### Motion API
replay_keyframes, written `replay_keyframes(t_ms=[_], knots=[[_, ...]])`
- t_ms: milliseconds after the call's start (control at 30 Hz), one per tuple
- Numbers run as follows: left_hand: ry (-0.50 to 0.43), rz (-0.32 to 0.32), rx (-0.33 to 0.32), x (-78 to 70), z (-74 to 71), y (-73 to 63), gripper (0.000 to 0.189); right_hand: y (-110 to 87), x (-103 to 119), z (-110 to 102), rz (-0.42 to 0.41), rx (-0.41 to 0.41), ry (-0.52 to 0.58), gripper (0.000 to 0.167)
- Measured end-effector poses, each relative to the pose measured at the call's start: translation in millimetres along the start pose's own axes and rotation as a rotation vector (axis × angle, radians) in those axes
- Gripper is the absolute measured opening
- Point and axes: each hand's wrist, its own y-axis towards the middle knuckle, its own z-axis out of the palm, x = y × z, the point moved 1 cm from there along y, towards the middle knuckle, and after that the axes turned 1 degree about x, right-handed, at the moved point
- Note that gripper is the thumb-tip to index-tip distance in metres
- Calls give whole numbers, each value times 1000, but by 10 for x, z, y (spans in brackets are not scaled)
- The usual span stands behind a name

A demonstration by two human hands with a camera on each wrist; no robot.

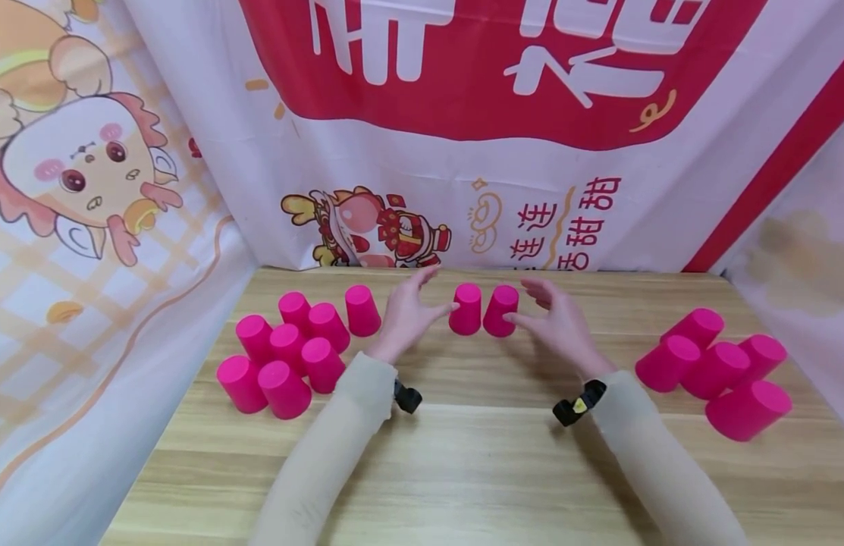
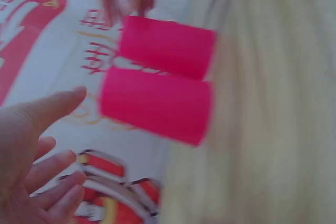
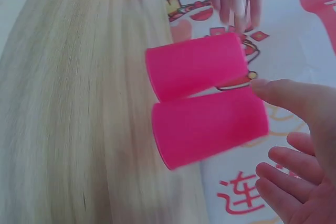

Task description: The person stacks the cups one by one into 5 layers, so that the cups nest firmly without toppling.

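Observation:
Two pink cups stand upside down side by side at the back middle of the table, the left cup (image 1: 465, 312) and the right cup (image 1: 498, 315). My left hand (image 1: 406, 317) is beside the left cup, fingers spread and thumb toward it. In the left wrist view a gap shows between that thumb (image 2: 65, 100) and the cups. To the right of the pair is my right hand (image 1: 561, 327), its fingers extended and curved loosely. Its thumb tip (image 3: 265, 90) overlaps the top of the right cup in the right wrist view. Neither hand grips a cup.
Several upside-down pink cups (image 1: 285, 390) cluster at the left, with a single pink cup (image 1: 362, 312) just left of my left hand. Another group of pink cups (image 1: 748, 411) stands at the right. A printed cloth (image 1: 462, 205) hangs behind the wooden table (image 1: 490, 470).

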Motion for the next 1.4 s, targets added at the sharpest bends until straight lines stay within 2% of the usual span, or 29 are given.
replay_keyframes(t_ms=[167, 300, 400, 500, 633, 767, 933, 1067, 1400], knots=[[69, 18, -116, -54, -375, -75, 72, -148, -23, -198, -32, -50, 5, 72], [110, -3, -193, -28, -610, -143, 71, -298, -27, -386, -26, -77, -31, 73], [131, -58, -200, 38, -737, -191, 72, -442, -21, -544, 20, -95, -81, 77], [162, -130, -180, 116, -825, -226, 74, -592, -22, -702, 84, -124, -118, 82], [190, -192, -148, 197, -880, -249, 73, -778, -70, -901, 147, -196, -141, 84], [214, -206, -123, 246, -904, -248, 72, -938, -152, -1063, 187, -263, -172, 84], [255, -235, -89, 273, -909, -227, 65, -1095, -264, -1215, 246, -319, -266, 87], [263, -254, -60, 268, -892, -214, 61, -1180, -327, -1282, 288, -329, -278, 89], [237, -264, -36, 268, -807, -227, 56, -1290, -442, -1345, 307, -299, -306, 90]])
